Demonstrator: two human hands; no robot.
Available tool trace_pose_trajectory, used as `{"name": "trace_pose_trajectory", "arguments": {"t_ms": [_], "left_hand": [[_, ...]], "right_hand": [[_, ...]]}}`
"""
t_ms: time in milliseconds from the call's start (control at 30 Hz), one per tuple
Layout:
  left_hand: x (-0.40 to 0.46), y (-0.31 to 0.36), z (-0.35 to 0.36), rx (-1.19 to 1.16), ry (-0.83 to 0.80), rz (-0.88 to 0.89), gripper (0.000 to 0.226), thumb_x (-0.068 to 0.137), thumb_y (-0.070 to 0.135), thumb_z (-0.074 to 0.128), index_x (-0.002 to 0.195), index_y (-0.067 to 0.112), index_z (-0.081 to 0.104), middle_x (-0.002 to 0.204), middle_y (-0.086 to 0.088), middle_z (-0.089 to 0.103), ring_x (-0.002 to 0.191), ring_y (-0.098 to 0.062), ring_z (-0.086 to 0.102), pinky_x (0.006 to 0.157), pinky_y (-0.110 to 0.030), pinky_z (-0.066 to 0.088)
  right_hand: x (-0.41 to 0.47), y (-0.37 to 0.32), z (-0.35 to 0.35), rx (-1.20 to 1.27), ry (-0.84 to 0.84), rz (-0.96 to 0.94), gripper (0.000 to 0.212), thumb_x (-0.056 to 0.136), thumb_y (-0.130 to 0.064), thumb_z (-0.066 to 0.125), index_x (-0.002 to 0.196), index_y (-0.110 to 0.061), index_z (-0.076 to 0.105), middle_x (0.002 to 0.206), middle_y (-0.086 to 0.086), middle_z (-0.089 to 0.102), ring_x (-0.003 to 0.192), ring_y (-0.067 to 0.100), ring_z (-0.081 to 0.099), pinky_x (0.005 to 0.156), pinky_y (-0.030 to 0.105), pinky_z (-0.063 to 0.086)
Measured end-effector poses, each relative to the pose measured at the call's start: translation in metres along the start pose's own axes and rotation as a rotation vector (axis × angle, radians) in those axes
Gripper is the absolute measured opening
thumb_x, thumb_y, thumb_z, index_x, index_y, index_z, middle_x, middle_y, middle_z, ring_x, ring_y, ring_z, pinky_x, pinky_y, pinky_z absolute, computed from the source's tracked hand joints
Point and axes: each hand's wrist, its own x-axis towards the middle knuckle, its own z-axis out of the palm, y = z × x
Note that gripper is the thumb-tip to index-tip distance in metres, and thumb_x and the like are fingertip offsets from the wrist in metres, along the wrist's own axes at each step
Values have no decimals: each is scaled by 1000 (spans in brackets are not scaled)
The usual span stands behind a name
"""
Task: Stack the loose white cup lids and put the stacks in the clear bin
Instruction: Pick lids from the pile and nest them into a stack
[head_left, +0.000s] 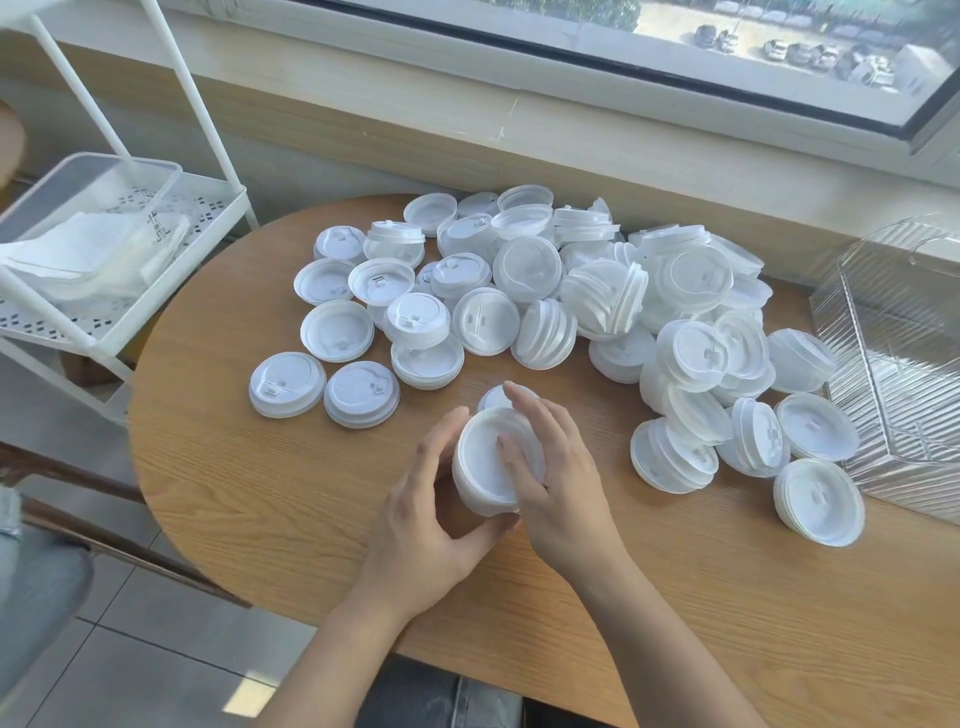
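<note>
Near the worktop's (311, 519) front edge our left hand (426, 525) grips a short stack of lids (483, 467) while our right hand (558, 467) presses flat-fingered on top. Most loose lids (524, 296) lie unstacked; the clear bin (893, 364) looks empty.

Café-like back room: wooden table (311, 519), white trolley (156, 291), window (675, 41) over cars.
</note>
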Motion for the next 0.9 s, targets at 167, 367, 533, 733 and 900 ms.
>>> {"name": "trace_pose_trajectory", "arguments": {"t_ms": [167, 367, 533, 733, 900], "left_hand": [[0, 4, -3, -31, -5, 62, 63, 103, 53, 53, 158, 27, 38, 160, 20, 44, 148, -7, 43, 116, -18, 34], [0, 1, -1, 13, -37, 39, 57, 104, 41, 52, 158, 30, 38, 158, 29, 42, 147, -2, 42, 114, -13, 32], [-2, -2, -3, 23, -68, 41, 58, 104, 37, 52, 160, 26, 36, 160, 24, 41, 149, -3, 39, 116, -13, 29], [-1, -4, -6, -57, -56, -23, 55, 104, 44, 49, 157, 34, 36, 159, 26, 42, 150, -4, 37, 120, -19, 29], [-1, 0, -7, -106, -61, -33, 53, 104, 42, 51, 155, 34, 39, 157, 22, 46, 149, -9, 41, 120, -23, 32]], "right_hand": [[-6, 0, 3, -21, -57, -71, 51, 110, -48, 39, 159, -34, 41, 152, -25, 46, 145, -2, 39, 117, 22, 32], [-11, 17, 9, -105, -44, -97, 70, 107, -65, 27, 164, -24, 32, 158, -12, 45, 146, 5, 40, 118, 39, 38], [-9, 12, 7, -271, -62, -99, 76, 102, -75, 18, 164, -31, 27, 157, -18, 43, 140, 1, 37, 114, 19, 25], [8, 16, -12, 174, 98, 22, 39, 111, -46, 37, 144, -36, 57, 144, -27, 55, 139, -2, 46, 118, 30, 38], [31, 46, -34, -269, -100, -73, 58, 98, -15, 68, 150, -35, 53, 157, -15, 46, 143, 10, 42, 121, 42, 36]]}}
